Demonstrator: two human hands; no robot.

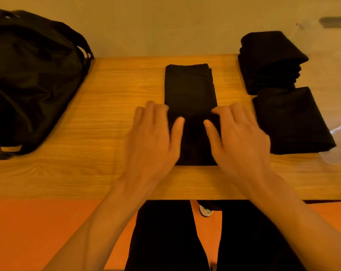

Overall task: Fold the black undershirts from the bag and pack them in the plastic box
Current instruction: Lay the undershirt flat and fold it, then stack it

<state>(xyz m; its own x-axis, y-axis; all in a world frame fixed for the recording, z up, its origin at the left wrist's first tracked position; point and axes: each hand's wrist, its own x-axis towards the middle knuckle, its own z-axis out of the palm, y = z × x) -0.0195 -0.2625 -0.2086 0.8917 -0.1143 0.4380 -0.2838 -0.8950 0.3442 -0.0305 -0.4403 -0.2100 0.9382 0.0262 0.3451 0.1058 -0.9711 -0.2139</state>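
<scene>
Your left hand (pixel 152 137) and right hand (pixel 238 133) lay flat, one on each side of the black undershirt (pixel 190 85), fingers nearly straight and thumbs pressing the cloth, gripping nothing. The undershirt lay as a long narrow strip in the middle of the tabletop (pixel 107 118). The black bag (pixel 32 75) sat at far left. Two piles of folded undershirts (pixel 269 61) sat at right by the clear plastic box (pixel 339 61) (too blurred to tell whether they were inside it).

Long folded black undershirt (pixel 190 89) flat, mid-table.
</scene>
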